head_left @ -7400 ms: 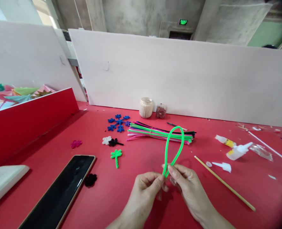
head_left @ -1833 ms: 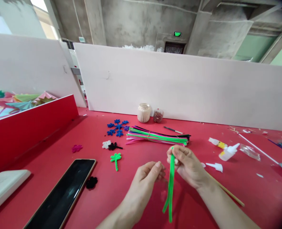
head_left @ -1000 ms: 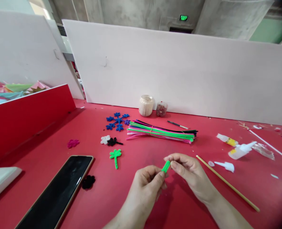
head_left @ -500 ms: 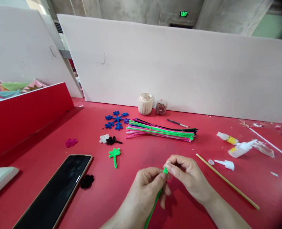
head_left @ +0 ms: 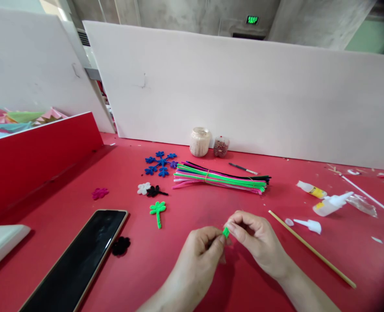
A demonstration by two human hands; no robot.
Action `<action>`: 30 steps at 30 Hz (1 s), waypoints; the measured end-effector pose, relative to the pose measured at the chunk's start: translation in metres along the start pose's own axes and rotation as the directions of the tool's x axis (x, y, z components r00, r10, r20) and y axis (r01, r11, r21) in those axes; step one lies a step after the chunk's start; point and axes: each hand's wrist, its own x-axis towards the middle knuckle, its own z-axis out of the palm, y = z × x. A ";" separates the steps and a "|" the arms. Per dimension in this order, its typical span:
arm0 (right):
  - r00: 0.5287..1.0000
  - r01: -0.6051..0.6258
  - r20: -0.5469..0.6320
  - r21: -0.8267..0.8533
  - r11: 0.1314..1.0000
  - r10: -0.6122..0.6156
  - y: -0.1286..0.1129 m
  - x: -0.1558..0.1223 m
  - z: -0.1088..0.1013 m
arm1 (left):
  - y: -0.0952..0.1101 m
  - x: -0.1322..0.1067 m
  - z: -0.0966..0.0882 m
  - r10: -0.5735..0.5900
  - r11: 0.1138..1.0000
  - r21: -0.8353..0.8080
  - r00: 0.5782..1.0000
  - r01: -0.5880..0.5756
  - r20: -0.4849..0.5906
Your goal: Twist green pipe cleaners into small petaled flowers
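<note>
Both my hands meet low in the middle of the red table (head_left: 65, 203). My left hand (head_left: 202, 249) and my right hand (head_left: 256, 240) each pinch a folded green pipe cleaner (head_left: 226, 232). Only a short green tip shows between the fingertips; the rest is hidden behind my left hand. A bundle of coloured pipe cleaners (head_left: 219, 177) lies just beyond my hands.
A phone (head_left: 78, 258) lies at the lower left. Small pipe-cleaner flowers sit nearby: green (head_left: 157, 210), black (head_left: 121, 245), white (head_left: 143, 188), blue (head_left: 161, 164). A wooden stick (head_left: 311, 249), glue bottles (head_left: 330, 204), two jars (head_left: 199, 141) and white boards (head_left: 243, 91) surround the work area.
The open green loop was pressed flat into a doubled strand. Since half a second ago the strand's long end has dropped out of sight, leaving only the tip between my fingers.
</note>
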 end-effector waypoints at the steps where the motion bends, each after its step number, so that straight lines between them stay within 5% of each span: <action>1: 1.000 0.002 -0.004 -0.007 1.000 -0.002 0.000 0.000 0.000 | -0.001 0.000 0.000 0.006 1.000 0.008 1.000 -0.006 0.000; 8: 0.994 -0.009 -0.111 -0.015 1.000 0.007 0.003 -0.001 -0.004 | -0.004 0.003 -0.003 0.078 0.997 0.026 0.995 -0.076 -0.066; 12: 0.985 0.149 -0.054 -0.192 0.970 -0.162 0.001 -0.002 -0.010 | 0.001 0.003 -0.007 0.060 0.996 0.062 0.997 -0.056 -0.058; 19: 0.857 0.502 0.212 -0.553 0.665 -0.470 0.000 -0.001 -0.015 | 0.005 0.003 -0.013 -0.039 0.999 0.016 0.997 0.038 0.073; 22: 0.822 0.550 0.283 -0.621 0.558 -0.495 -0.001 -0.002 -0.016 | 0.007 0.002 -0.017 -0.066 0.998 0.008 0.990 0.065 0.123; 30: 0.772 0.595 0.329 -0.676 0.436 -0.544 -0.001 -0.009 -0.017 | 0.007 0.002 -0.026 -0.139 0.989 -0.010 0.966 0.145 0.218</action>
